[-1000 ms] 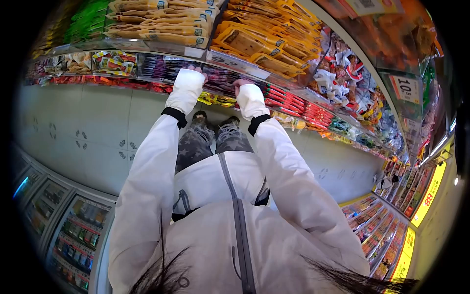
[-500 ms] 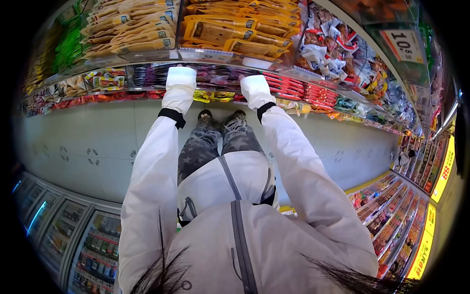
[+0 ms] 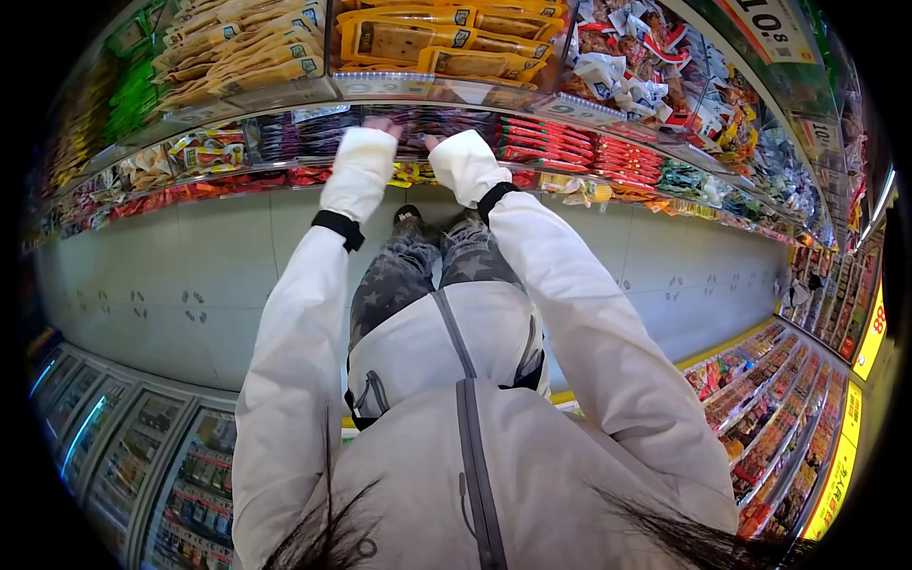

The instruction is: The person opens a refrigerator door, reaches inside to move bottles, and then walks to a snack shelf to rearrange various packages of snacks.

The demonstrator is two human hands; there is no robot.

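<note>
Both my arms in white jacket sleeves reach forward into a shop shelf. My left hand (image 3: 385, 124) pokes out of its cuff at the shelf of dark purple snack packets (image 3: 313, 133), its fingers among them. My right hand (image 3: 433, 142) is close beside it, mostly hidden by the white cuff, at the same row of packets. Whether either hand grips a packet is hidden. Above them lies a shelf of yellow packets (image 3: 418, 43).
Red packets (image 3: 560, 152) fill the shelf to the right, mixed snack bags (image 3: 142, 166) to the left. A shelf edge with price labels (image 3: 380, 87) runs just above my hands. Glass-door coolers (image 3: 133, 456) stand behind at lower left. The tiled floor (image 3: 190, 275) lies below.
My two hands have come closer together at the shelf's middle, and my fingertips now show beyond the cuffs. The view has shifted slightly so the shelves sit higher.
</note>
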